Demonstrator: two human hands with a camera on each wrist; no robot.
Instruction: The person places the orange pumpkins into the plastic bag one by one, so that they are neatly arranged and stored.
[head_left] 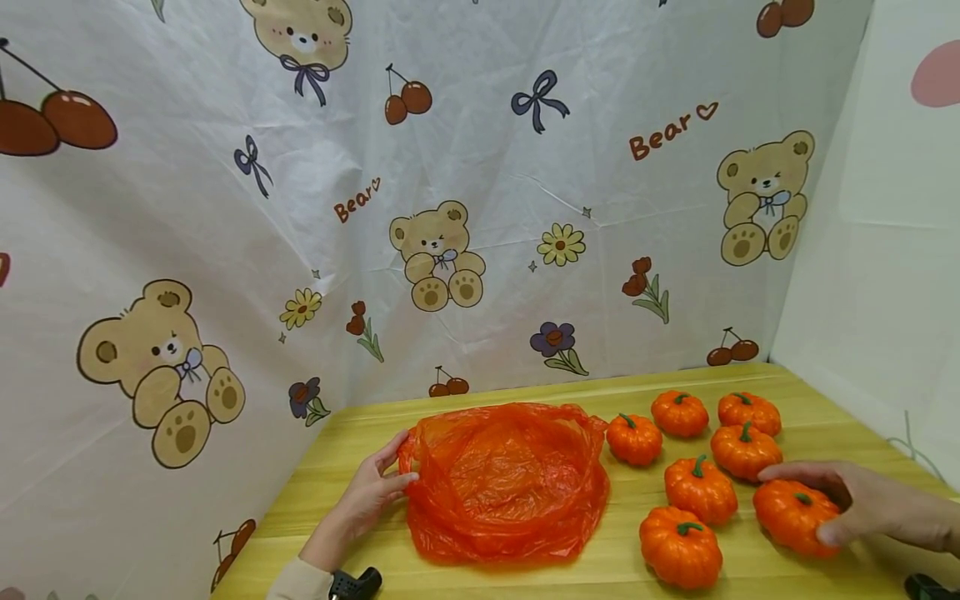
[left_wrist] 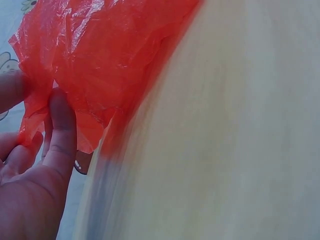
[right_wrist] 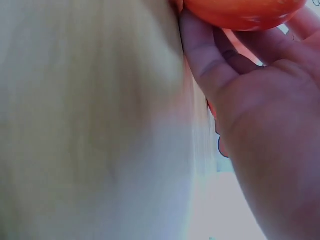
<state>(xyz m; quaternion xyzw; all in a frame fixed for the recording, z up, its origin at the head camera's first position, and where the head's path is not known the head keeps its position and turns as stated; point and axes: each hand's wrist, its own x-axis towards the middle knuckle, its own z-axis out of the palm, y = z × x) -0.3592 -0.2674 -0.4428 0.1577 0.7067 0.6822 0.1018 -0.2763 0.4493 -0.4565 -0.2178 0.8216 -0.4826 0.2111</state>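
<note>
An orange-red plastic bag (head_left: 506, 537) lies spread on the table with its wide mouth facing up. My left hand (head_left: 366, 493) pinches the bag's left rim; in the left wrist view, thin film (left_wrist: 110, 55) passes between the thumb and fingers. On the right, my right hand (head_left: 881, 504) grips a small orange pumpkin (head_left: 789, 514) with a green stem, thumb on the near side and fingers on the far side. From the right wrist, only the lower part of this pumpkin (right_wrist: 245, 12) shows above the fingers. Whether it touches the table is unclear.
Several similar pumpkins stand between the bag and my right hand, among them a near one (head_left: 681, 548) and one beside the bag's rim (head_left: 634, 440). The yellow wood-grain table (head_left: 600, 575) meets a bear-printed sheet (head_left: 480, 333) behind, with a white sheet (head_left: 862, 292) at right.
</note>
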